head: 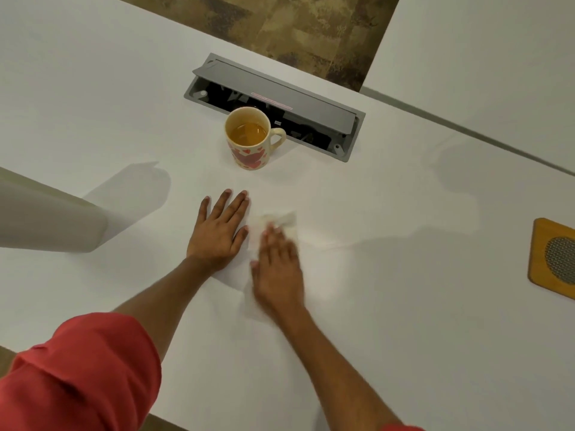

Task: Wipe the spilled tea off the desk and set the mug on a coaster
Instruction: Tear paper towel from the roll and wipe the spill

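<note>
A cream mug (249, 150) with red hearts stands upright on the white desk (389, 275), holding amber tea, handle to the right. Nearer me, my right hand (278, 269) presses flat on a white tissue (287, 227), blurred by motion; the tissue's far corner looks stained yellowish. My left hand (217, 234) lies flat on the desk just left of the tissue, fingers spread, holding nothing. A wooden coaster (552, 259) with a grey mesh centre sits at the desk's right edge of view, far from the mug.
A grey cable box (311, 101) with its lid raised is set into the desk right behind the mug. A grey panel (46, 219) juts in from the left. A seam (466, 129) separates a second white desk at the back right.
</note>
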